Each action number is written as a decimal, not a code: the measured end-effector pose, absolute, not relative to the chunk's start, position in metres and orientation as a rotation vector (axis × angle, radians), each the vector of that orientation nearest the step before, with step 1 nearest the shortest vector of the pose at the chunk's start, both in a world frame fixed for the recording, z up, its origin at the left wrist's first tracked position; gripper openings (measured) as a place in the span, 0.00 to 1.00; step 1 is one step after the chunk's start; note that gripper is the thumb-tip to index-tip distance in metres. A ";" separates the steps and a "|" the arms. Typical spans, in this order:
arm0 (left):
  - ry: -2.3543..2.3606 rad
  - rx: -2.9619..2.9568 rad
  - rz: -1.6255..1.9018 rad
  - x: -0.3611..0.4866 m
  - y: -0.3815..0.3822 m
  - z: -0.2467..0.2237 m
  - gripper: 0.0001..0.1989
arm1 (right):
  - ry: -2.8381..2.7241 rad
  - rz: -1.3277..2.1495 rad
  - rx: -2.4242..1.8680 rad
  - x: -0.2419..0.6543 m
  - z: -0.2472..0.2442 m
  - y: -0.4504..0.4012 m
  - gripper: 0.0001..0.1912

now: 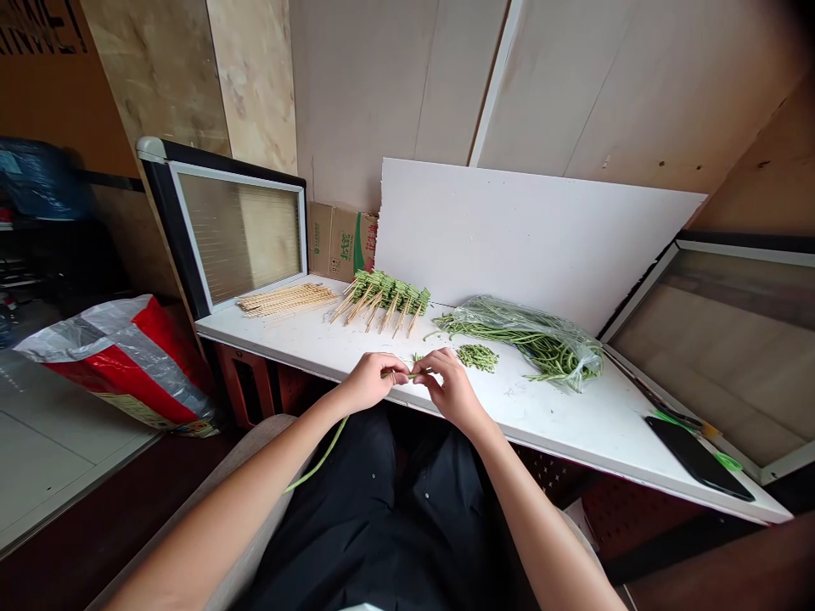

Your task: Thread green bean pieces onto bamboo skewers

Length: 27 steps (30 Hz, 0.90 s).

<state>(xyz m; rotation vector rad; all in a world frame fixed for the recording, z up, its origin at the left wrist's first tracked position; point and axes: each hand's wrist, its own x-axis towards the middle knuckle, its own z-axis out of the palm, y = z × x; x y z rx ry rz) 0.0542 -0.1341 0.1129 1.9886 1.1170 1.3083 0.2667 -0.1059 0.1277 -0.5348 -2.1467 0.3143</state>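
A long green bean (326, 456) trails down over my lap from my left hand (374, 379), whose fingers are closed around it. Beside it at the table's front edge, my right hand (447, 386) pinches the bean near its end, the fingertips of both hands almost touching. Just beyond my right hand lies a small pile of short-cut bean pieces (477, 357). Farther right, a clear plastic bag (528, 327) holds many uncut long beans (564, 358), some spilling out at its left. Behind my hands are stacked skewers threaded with bean pieces (388, 293), their sticks pointing toward me.
Bare wooden skewers (286, 299) lie at the left of the white table (306, 344). A cardboard box (340, 242) stands behind. A black phone (697, 456) rests at the right edge. Framed panels (238, 229) flank the table. A red and silver sack (127, 365) sits at left.
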 end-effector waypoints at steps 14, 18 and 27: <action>0.823 1.920 1.145 0.053 -0.136 0.116 0.11 | -2.110 0.692 -0.445 0.263 0.123 -0.105 0.13; 0.796 1.834 1.123 0.052 -0.132 0.110 0.15 | -2.053 0.720 -0.418 0.262 0.121 -0.104 0.17; 1.051 1.818 1.437 0.053 -0.133 0.114 0.16 | -2.095 0.312 -0.557 0.270 0.136 -0.109 0.08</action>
